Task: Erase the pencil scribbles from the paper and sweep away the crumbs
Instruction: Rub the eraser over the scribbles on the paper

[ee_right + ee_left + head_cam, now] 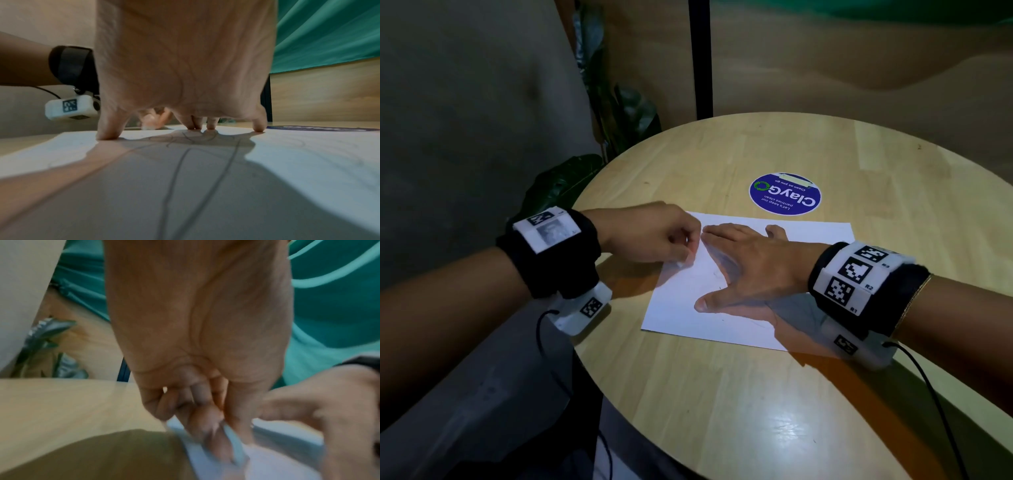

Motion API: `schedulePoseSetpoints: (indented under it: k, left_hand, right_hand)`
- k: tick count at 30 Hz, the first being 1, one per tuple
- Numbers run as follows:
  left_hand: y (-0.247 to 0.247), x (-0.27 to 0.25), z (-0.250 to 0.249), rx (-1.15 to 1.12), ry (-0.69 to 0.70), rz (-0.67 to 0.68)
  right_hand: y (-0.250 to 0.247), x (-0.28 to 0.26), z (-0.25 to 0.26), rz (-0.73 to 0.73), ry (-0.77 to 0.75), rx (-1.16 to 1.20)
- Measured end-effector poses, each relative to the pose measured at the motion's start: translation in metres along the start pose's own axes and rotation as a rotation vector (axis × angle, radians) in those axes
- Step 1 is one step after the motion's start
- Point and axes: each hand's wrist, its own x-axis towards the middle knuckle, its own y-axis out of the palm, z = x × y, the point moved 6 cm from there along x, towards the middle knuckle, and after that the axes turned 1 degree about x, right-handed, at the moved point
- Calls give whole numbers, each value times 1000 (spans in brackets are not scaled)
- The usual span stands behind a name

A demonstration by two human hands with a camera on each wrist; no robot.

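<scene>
Pressing flat on the paper (726, 301) in the middle of the head view, the right hand (750, 270) is lying with its fingers (717, 233) straight and spread apart, the thumb (714, 301) pointing toward the lower left of the frame. In the right wrist view, the fingertips (209, 125) are touching the sheet, and long pencil lines (172, 178) are running from under the palm down toward the bottom of the frame, partly in the hand's shadow.

The left hand (650, 236) is sitting at the left edge of the paper, just left of the right hand's fingertips, its fingers curled together and pinching a small white eraser (681, 264). In the left wrist view the eraser (234, 443) is showing as a pale blurred sliver between the thumb and the curled fingers (205, 421), its lower end meeting the paper (277, 467) near the bottom centre; the blur makes the exact contact hard to judge.

The paper is lying on the round wooden desk (756, 411), with its far edge just below a round blue sticker (785, 194) at the upper centre of the desk. Faint pencil marks (719, 274) are showing between the right thumb and forefinger. Both wrists are wearing black bands (558, 250) with printed markers. Crumbs are too small to make out.
</scene>
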Motion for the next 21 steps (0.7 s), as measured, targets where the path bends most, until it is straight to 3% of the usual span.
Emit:
schedulePoseSetpoints:
  k: [2,6,10,14,18,21]
  left_hand:
    - [8,-3,-6,-90,15,106]
    - [-2,-1,-2,30,13,-61]
    - [13,-5,-13,-91,42,118]
    - [3,-2,-12,46,53,-46]
    - [11,-6,-21,-54,67,109]
    - [1,-1,-16,54,65,-58]
  right_hand:
    - [-1,-1,1,-14,1,13]
    - [-1,-2,2,1,10,-12]
    - [1,1,0,-2,4,0]
    - [3,4,-1,-4,-9,10]
    - [3,3,-2,3,-1,15]
    - [2,3,-2,-3,-17,32]
